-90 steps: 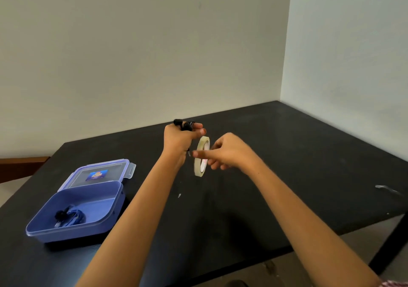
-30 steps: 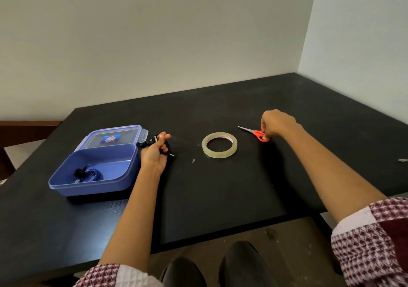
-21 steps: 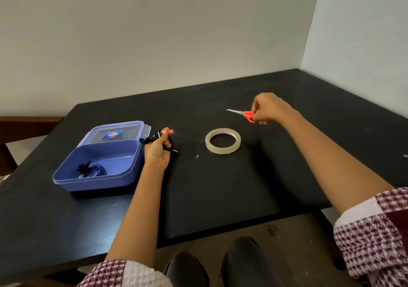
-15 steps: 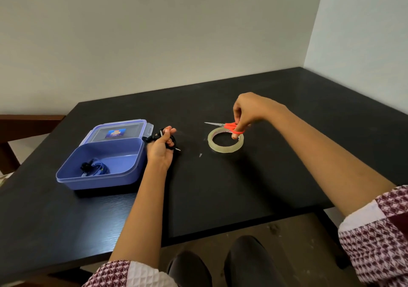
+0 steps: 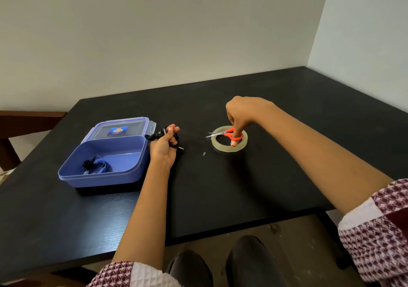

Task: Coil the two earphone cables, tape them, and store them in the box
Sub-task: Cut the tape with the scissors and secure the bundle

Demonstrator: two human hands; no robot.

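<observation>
A box (image 5: 106,172) lies left of a tape roll (image 5: 229,148) on the table (image 5: 287,154).

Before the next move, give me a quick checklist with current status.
1. Grip on black cable by left hand: ok.
2. Grip on scissors by right hand: ok, blades toward the left hand.
3. Reach to tape: ok, flat on table under the scissors.
4. Strip of tape on black cable: cannot tell.
5. Access to box: ok, lid open.
6. Storage of blue cable in box: ok.
</observation>
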